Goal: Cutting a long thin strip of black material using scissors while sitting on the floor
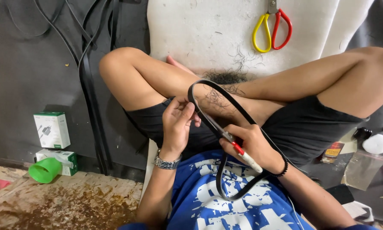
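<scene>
Nearest the camera, a blue shirt with white print (225,204), and draped over it the lower bend of a black rubber belt (219,179), a narrow, flat, matte strip forming one long closed loop. Loop running from the shirt up across the black shorts (311,123) to a rounded top bend over the crossed bare legs (157,81); upper stretch thinly fuzzed with loose dark fibres.

Right hand (253,147) just right of the belt's middle stretch, fingers curled shut around a small cutting tool (240,152) with a white handle and a red collar, metal tip lying against the belt's edge. Black bracelet (283,168) on that wrist, touching the belt's right run.

Left hand (176,123) left of the belt, thumb and fingertips pinching the strip just below its top bend, remaining fingers folded close. Metal wristwatch (167,162) below that hand.

Well left of the belt, on worn flooring: a green plastic cup (44,170) on its side, against a green-and-white carton (61,159), with a white box (51,130) just above. More black strips (93,106) hanging down the dark mat between those boxes and the belt.

Right of the belt, past the shorts: a clear plastic bag (364,168) and a round white lid (376,143).

Farthest, above the belt's top bend: a white foam pad (200,30) littered with dark shavings, and on it scissors (272,27) with one yellow and one red handle loop.
</scene>
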